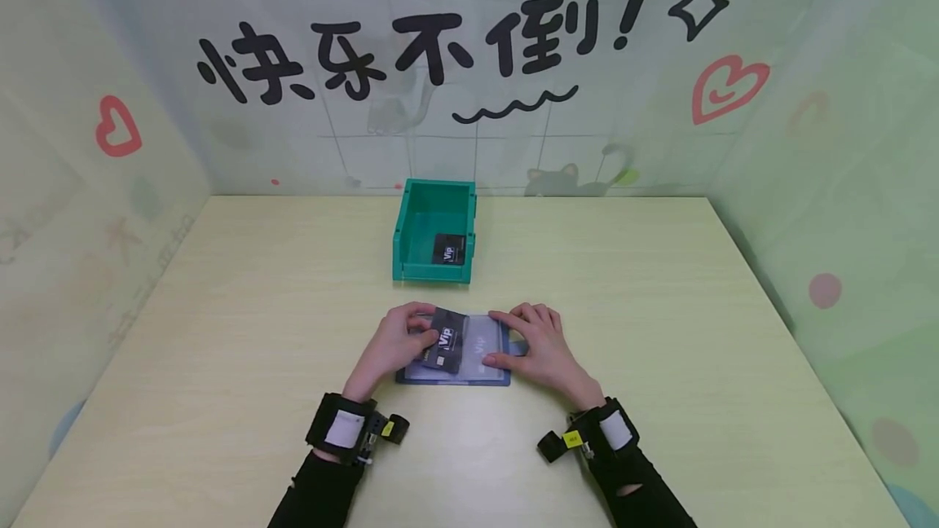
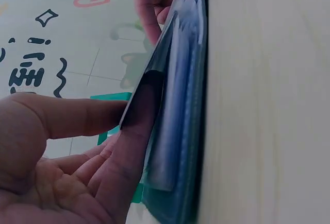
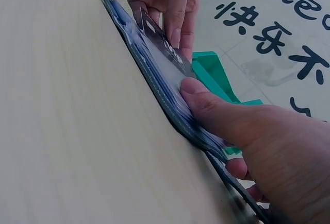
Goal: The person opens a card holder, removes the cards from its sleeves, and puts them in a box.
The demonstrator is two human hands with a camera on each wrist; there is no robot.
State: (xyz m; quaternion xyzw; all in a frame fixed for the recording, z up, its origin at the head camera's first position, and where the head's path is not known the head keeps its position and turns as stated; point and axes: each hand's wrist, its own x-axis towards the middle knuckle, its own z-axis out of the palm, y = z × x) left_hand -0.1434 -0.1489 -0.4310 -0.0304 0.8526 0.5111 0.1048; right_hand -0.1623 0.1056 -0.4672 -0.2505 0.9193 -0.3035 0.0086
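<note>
On pale wood-grain tabletop point(image 1: 220, 365), lower centre of the frame, pinches rectangular black Vip card point(image 1: 449, 343) in left hand point(image 1: 396, 341) over blue card holder with translucent sleeves point(image 1: 473, 353), gripped in right hand point(image 1: 540, 353); may snag a sleeve if tilted.

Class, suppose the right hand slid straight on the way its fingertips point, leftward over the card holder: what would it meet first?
Probably the dark Vip card, pinched by the left hand: it lies across the card holder from the right hand, though its exact height is unclear.
</note>
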